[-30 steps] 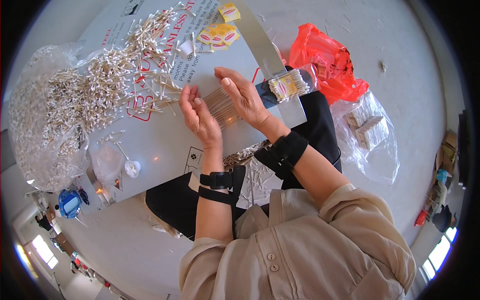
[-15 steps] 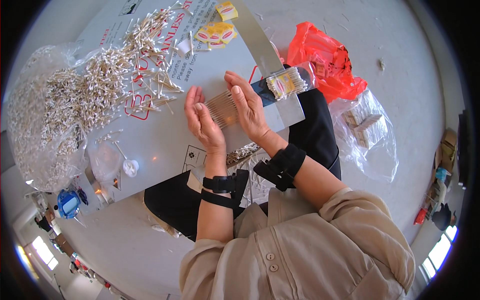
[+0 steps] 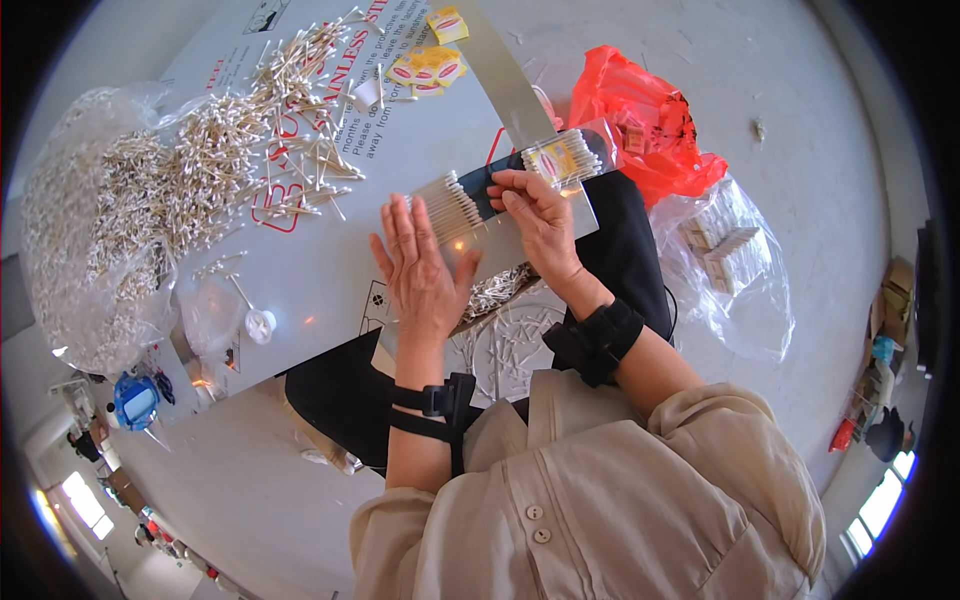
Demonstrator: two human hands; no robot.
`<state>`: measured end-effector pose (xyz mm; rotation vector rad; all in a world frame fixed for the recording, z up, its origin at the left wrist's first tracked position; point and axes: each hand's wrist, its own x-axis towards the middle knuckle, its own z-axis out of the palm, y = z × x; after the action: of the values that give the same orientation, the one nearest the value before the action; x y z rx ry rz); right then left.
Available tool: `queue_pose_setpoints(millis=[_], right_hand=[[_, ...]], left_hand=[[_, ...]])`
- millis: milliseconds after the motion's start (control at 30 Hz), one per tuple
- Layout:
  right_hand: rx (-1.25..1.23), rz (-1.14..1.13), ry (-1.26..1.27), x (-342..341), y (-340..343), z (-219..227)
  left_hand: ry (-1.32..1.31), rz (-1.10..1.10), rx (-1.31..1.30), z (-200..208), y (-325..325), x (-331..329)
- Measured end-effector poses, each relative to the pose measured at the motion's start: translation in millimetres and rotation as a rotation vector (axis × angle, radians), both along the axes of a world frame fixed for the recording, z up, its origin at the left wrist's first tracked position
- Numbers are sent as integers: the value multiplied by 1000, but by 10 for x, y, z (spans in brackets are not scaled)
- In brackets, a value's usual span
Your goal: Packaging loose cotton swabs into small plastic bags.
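My left hand [image 3: 422, 270] lies flat with fingers stretched out, against the left end of a row of cotton swabs [image 3: 450, 208] on the metal sheet. The swabs lie side by side, their white tips lined up toward the right. My right hand [image 3: 543, 225] is bent, with thumb and forefinger drawn together over a dark strip [image 3: 482, 190]; whatever is between the fingertips is too small to make out. Just beyond that hand, a pack of cotton swabs [image 3: 562, 160] with a yellow label sits in a clear sleeve at the sheet's right edge.
A big heap of loose swabs [image 3: 215, 140] spills from a clear bag [image 3: 60, 270] at left. Yellow cards [image 3: 427, 68] lie at the far side. A red plastic bag [image 3: 640, 130] and a clear bag of packs [image 3: 735, 250] rest at right. More swabs [image 3: 497, 290] sit below the near edge.
My hands have moved apart from the two sides of the swab row. The left has flattened at its left end; the right has shifted right, its fingers curling together over the dark strip.
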<state>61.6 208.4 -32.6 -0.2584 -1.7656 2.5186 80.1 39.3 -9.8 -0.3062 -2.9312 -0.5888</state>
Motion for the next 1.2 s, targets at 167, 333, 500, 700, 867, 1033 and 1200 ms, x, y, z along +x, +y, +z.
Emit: queue_pose_setpoints(millis=[167, 333, 500, 700, 867, 1033, 1200], right_hand=[[724, 26, 273, 11, 43, 81], [890, 98, 327, 1, 19, 116], [993, 117, 361, -15, 8, 107], [1021, 157, 375, -7, 7, 84], [927, 70, 305, -36, -20, 115], [978, 82, 290, -46, -29, 108], [993, 83, 294, -39, -27, 97]], left_hand=[[-105, -81, -136, -49, 33, -57], [-122, -72, -157, -68, 46, -60], [-127, -67, -156, -68, 57, -57], [-129, -64, -162, -78, 45, -67], [-145, -57, -162, -69, 52, -66], [-142, -55, -170, -75, 54, -65], [-136, -55, -173, -81, 53, -64]])
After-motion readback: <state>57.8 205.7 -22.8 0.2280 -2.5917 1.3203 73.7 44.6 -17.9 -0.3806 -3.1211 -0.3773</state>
